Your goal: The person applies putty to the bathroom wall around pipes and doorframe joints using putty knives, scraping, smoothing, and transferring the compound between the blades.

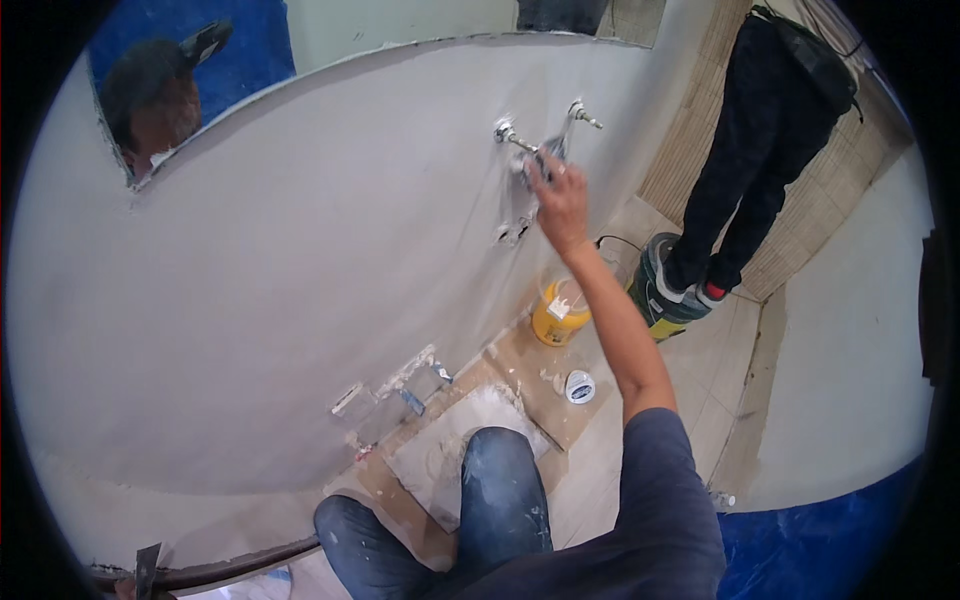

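Observation:
My right hand (563,205) is raised to the white wall (300,230), its fingers closed around a small grey piece (553,150) pressed near two pipe stubs. One metal pipe stub (515,138) sticks out just left of my fingertips; another stub (588,115) is up to the right. Beneath the hand, a rough-edged hole (515,232) opens in the wall. What the grey piece is, I cannot make out. At the lower left edge, my left hand (125,588) shows only in part, gripping a dark flat-bladed putty knife (147,568).
A yellow bucket (558,318) stands on the floor by the wall, near a round white lid (580,387). To the right, another person in black trousers (760,140) stands on a dark bucket (650,290). Wall boxes (375,410) sit low before my knees. A mirror (255,50) hangs above.

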Available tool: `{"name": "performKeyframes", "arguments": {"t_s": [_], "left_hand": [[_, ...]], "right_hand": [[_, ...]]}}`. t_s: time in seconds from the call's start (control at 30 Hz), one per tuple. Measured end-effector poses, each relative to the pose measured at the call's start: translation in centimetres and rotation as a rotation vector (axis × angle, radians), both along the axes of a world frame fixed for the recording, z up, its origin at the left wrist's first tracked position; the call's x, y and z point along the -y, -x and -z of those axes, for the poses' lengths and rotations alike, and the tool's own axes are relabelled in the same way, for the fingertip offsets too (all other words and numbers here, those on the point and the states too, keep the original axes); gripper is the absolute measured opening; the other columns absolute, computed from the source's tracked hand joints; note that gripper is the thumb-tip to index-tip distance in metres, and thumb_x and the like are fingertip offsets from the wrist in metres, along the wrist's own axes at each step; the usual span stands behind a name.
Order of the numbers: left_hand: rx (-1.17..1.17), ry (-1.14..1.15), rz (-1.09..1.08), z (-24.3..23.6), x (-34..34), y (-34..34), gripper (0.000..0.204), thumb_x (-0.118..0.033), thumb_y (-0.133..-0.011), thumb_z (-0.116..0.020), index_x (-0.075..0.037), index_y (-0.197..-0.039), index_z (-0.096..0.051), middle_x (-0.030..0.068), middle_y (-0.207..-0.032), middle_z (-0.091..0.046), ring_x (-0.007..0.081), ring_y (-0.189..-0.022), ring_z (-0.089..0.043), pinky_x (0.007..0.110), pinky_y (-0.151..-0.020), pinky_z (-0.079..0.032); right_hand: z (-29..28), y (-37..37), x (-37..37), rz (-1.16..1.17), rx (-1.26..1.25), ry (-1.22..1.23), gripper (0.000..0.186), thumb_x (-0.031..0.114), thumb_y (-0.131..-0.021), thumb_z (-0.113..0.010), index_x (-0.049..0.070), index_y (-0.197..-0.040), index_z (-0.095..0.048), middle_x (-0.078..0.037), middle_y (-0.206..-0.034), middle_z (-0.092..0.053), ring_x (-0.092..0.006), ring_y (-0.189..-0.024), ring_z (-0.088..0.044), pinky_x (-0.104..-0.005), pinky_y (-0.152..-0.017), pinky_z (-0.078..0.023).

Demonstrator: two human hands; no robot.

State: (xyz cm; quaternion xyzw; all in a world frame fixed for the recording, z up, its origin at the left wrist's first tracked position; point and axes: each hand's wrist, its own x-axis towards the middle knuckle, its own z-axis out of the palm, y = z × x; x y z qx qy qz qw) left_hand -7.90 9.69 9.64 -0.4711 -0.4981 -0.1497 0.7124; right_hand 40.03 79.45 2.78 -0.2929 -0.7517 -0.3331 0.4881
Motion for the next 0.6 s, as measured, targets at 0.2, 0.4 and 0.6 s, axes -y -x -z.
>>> {"name": "performKeyframes", "arguments": {"t_s": [0.2,0.4,0.6], "left_hand": [[0.896,0.099,0.297,4.3,5.4,5.7,0.052,-0.044,-0.099,-0.041,0.002,-0.081,-0.056,0.0125,-0.079,-0.055,0.0225,-0.07,-0.054,0.036,-0.064,-0.045],[0.93,-0.023,0.359,4.5,3.7,4.6,0.053,-0.047,-0.098,-0.04,0.001,-0.079,-0.052,0.0106,-0.077,-0.051,0.02,-0.068,-0.05,0.034,-0.061,-0.042],[0.928,0.029,0.199,4.5,4.7,5.0,0.056,-0.051,-0.096,-0.04,0.002,-0.08,-0.051,0.0096,-0.076,-0.05,0.0203,-0.067,-0.049,0.035,-0.061,-0.04]], "right_hand": [[4.4,-0.2,4.7,-0.185,-0.218,0.451,0.067,-0.01,-0.074,-0.057,0.016,-0.136,-0.06,-0.01,-0.133,-0.061,-0.0335,-0.115,-0.055,-0.044,-0.1,-0.045],[-5.9,-0.9,4.7,-0.141,-0.424,0.214,0.054,-0.007,-0.083,-0.056,0.011,-0.135,-0.06,-0.012,-0.131,-0.062,-0.0371,-0.116,-0.056,-0.0435,-0.1,-0.047],[-11.1,2.0,4.1,-0.104,-0.383,0.233,0.045,-0.001,-0.09,-0.057,0.006,-0.134,-0.058,-0.016,-0.124,-0.062,-0.0386,-0.111,-0.059,-0.0463,-0.096,-0.048]]}}
